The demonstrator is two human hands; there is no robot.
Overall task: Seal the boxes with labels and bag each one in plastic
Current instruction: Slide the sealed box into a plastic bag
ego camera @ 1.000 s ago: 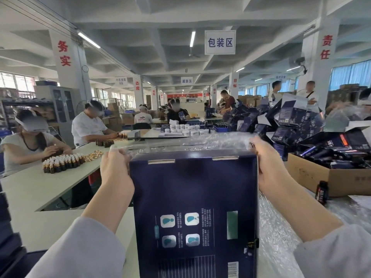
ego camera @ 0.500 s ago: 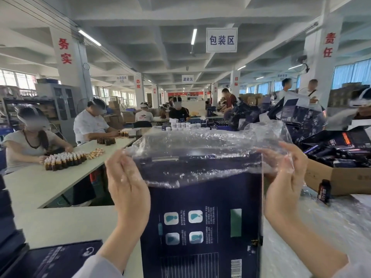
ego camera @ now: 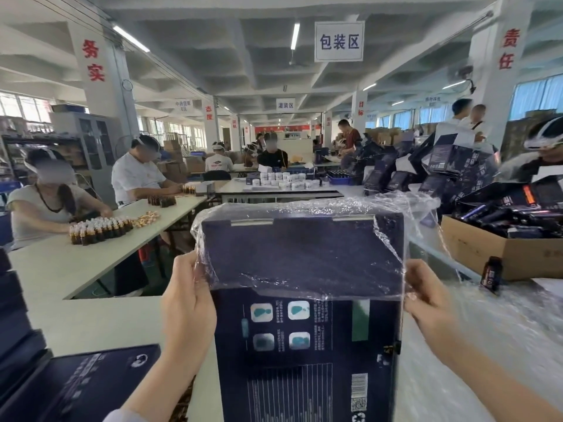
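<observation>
Both hands grip the open edge of a clear plastic bag (ego camera: 304, 254) drawn over the top of a dark blue box (ego camera: 304, 345). Left hand (ego camera: 187, 295) is closed on the bag's edge at the box's left side, fingers hidden behind the film and thumb on the near face. Right hand (ego camera: 426, 295) pinches the film at the box's right edge, fingertips curled onto the plastic. The box stands upright in front of the person, between the two forearms; its printed back, with four small pictures and a barcode, faces the camera. The bag covers roughly the upper third, its lower rim lying across the box just above the pictures, and loose film puffs out past the top right corner.

A second dark box (ego camera: 79, 388) lies flat on the pale table (ego camera: 100, 324) at lower left. Crinkled clear plastic (ego camera: 493, 339) spreads over the surface on the right. Beyond it sits a cardboard carton (ego camera: 499, 254) filled with dark packages, with a small dark bottle (ego camera: 491, 274) standing just in front of it
</observation>
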